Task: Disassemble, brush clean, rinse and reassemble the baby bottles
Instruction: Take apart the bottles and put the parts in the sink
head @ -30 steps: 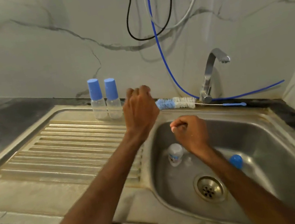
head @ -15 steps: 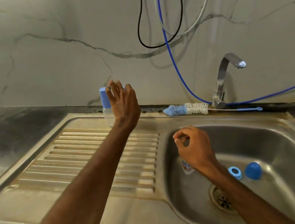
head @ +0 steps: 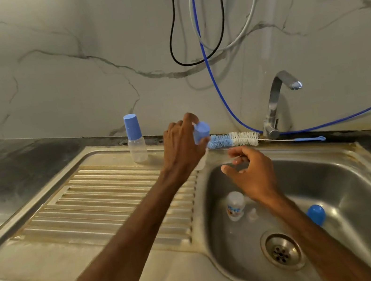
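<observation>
Disassembly step: left hand (head: 180,146) grips capped bottle (head: 201,133) over sink (head: 189,263) basin's back-left corner, right hand (head: 252,175) empty, fingers loosely open beside it; next probably right-hand cap pull.

Three baby bottles: one capped bottle (head: 137,146) standing on the drainer (head: 92,206), a second capped bottle (head: 201,132) gripped in the left hand (head: 181,148), one uncapped bottle (head: 235,206) in the sink basin (head: 360,183). Three blue caps: two on bottles, one loose cap (head: 316,214) in the basin. One bottle brush (head: 231,141), one tap (head: 275,104), one drain (head: 283,252). Three cables on the wall (head: 42,66): black cable (head: 171,43), grey cable (head: 246,27), blue cable (head: 220,94).
</observation>
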Tool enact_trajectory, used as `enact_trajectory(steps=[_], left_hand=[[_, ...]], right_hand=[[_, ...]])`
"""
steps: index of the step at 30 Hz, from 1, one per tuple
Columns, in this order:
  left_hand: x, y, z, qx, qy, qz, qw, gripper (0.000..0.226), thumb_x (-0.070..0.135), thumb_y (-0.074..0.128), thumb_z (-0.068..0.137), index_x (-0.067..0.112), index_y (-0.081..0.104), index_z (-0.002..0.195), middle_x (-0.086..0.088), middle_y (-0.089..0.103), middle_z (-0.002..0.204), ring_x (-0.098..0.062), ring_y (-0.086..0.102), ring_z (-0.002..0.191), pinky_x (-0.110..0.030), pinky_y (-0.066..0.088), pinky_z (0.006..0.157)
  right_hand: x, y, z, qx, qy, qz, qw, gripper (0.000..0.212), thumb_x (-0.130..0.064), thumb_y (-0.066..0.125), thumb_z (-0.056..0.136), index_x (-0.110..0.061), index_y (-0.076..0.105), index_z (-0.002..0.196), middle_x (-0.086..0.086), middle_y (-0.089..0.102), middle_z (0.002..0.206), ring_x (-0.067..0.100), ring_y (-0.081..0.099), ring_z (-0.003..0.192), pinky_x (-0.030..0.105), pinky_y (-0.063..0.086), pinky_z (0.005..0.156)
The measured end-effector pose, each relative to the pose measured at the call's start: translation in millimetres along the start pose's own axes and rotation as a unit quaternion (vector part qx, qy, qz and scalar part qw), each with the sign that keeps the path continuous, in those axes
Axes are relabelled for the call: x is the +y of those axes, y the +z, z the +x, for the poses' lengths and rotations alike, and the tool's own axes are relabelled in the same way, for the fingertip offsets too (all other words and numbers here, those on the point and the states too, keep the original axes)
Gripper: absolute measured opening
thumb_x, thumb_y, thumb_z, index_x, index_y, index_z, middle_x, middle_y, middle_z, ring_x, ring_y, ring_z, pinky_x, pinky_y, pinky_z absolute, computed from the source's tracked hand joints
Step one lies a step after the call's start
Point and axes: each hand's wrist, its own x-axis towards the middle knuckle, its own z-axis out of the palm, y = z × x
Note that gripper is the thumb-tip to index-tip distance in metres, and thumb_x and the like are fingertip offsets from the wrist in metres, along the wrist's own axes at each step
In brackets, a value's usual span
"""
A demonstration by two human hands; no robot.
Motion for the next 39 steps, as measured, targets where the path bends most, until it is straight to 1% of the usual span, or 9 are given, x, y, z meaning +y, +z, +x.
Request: enact_trajectory(steps=[5,10,13,16,23,27,31,36,39], left_hand=[[57.3,12.5,-26.1,-0.087,0.028,-0.095,0.991,0.054,0.051,0.082,0.08,0.023,0.059,0.12,0.0,0.07,0.108,-0.021,0.062,0.101,-0.038,0.042,0.096],[97.6,31.5,-46.7,-0.103,0.014,-0.189,0.977,0.05,0.048,0.078,0.086,0.022,0.061,0.125,0.004,0.069,0.114,-0.014,0.062,0.107,-0.031,0.048,0.094],[99.0,43.8,-66.5,-0.191,-0.039,-0.214,0.957,0.066,0.061,0.075,0.082,0.028,0.05,0.133,0.013,0.061,0.121,-0.006,0.059,0.107,-0.023,0.048,0.09],[88.2,60.9,-86.4,-0.285,-0.027,-0.157,0.945,0.075,0.061,0.078,0.079,0.031,0.041,0.137,0.007,0.06,0.129,-0.012,0.06,0.113,-0.035,0.052,0.098],[77.8,66.8,-86.7,-0.259,-0.004,-0.2,0.945,0.06,0.043,0.079,0.085,0.022,0.055,0.135,0.002,0.068,0.122,-0.011,0.066,0.105,-0.03,0.055,0.091],[76.0,57.9,-81.2,-0.365,-0.148,-0.401,0.827,0.04,0.041,0.064,0.097,0.012,0.066,0.125,-0.01,0.075,0.11,-0.02,0.072,0.096,-0.037,0.06,0.084],[78.8,51.6,-79.3,-0.431,-0.254,-0.517,0.694,0.049,0.041,0.043,0.105,0.004,0.059,0.133,-0.02,0.072,0.119,-0.024,0.07,0.086,-0.032,0.057,0.076],[73.4,63.3,-84.5,-0.346,-0.235,-0.437,0.796,0.05,0.053,0.06,0.095,0.015,0.059,0.128,-0.014,0.073,0.111,-0.031,0.075,0.09,-0.049,0.062,0.083],[73.8,66.3,-91.9,-0.311,-0.108,-0.262,0.907,0.063,0.063,0.079,0.077,0.03,0.058,0.126,0.009,0.068,0.115,-0.008,0.068,0.097,-0.031,0.061,0.084]], right_hand=[[9.5,-31.3,5.9,-0.065,0.048,0.064,0.995,0.086,-0.042,0.085,0.071,-0.022,0.046,0.145,-0.005,0.059,0.13,0.016,0.059,0.114,0.035,0.052,0.094],[29.2,-68.4,2.7,-0.051,0.07,0.156,0.984,0.04,0.0,0.076,0.084,-0.013,0.064,0.119,-0.001,0.072,0.104,0.014,0.069,0.092,0.015,0.055,0.071],[41.3,-82.9,-1.2,-0.013,0.133,0.22,0.966,0.031,-0.017,0.08,0.084,-0.016,0.068,0.113,0.001,0.076,0.098,0.014,0.074,0.086,0.02,0.058,0.066],[52.0,-87.4,-4.6,0.007,0.186,0.28,0.942,0.035,-0.026,0.083,0.078,-0.015,0.069,0.108,0.007,0.078,0.098,0.021,0.077,0.086,0.027,0.061,0.066],[65.5,-95.3,-4.7,-0.008,0.209,0.278,0.937,0.04,-0.031,0.082,0.069,-0.012,0.071,0.103,0.007,0.079,0.095,0.022,0.076,0.089,0.032,0.058,0.082],[68.1,-101.8,-5.4,-0.057,0.215,0.344,0.912,0.045,-0.024,0.078,0.073,-0.001,0.068,0.111,0.015,0.077,0.105,0.026,0.075,0.097,0.031,0.061,0.082],[67.1,-103.7,-7.1,-0.078,0.23,0.399,0.884,0.038,-0.016,0.072,0.078,-0.001,0.067,0.113,0.018,0.075,0.11,0.029,0.072,0.102,0.036,0.06,0.09],[60.2,-96.1,-11.8,-0.089,0.239,0.397,0.882,0.049,-0.014,0.077,0.071,-0.005,0.062,0.117,0.014,0.076,0.107,0.027,0.074,0.102,0.034,0.062,0.081],[57.9,-90.4,-13.3,-0.057,0.235,0.343,0.908,0.05,-0.019,0.083,0.063,-0.009,0.064,0.109,0.009,0.078,0.096,0.023,0.076,0.092,0.031,0.063,0.076]])
